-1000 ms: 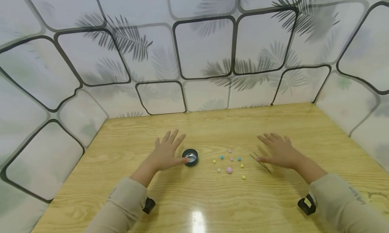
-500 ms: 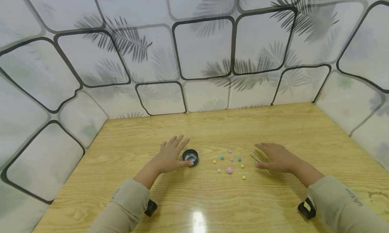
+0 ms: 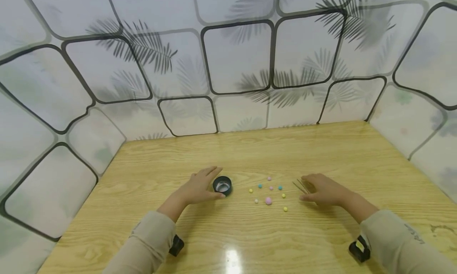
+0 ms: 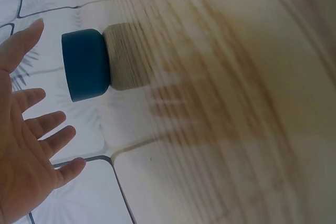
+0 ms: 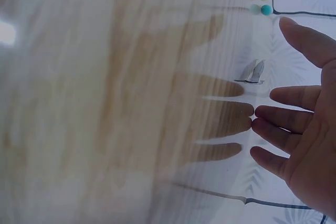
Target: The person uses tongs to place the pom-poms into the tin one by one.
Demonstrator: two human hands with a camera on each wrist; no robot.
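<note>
dark cup [image 3: 223, 185] beside left hand [image 3: 198, 188]

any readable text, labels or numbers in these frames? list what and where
No text can be read in any view.
Right sleeve: dark marks near the cuff, perhaps print, too small and blurred to read.
Cup, tweezers, beads, table, patterned wall: no lettering visible.
</note>
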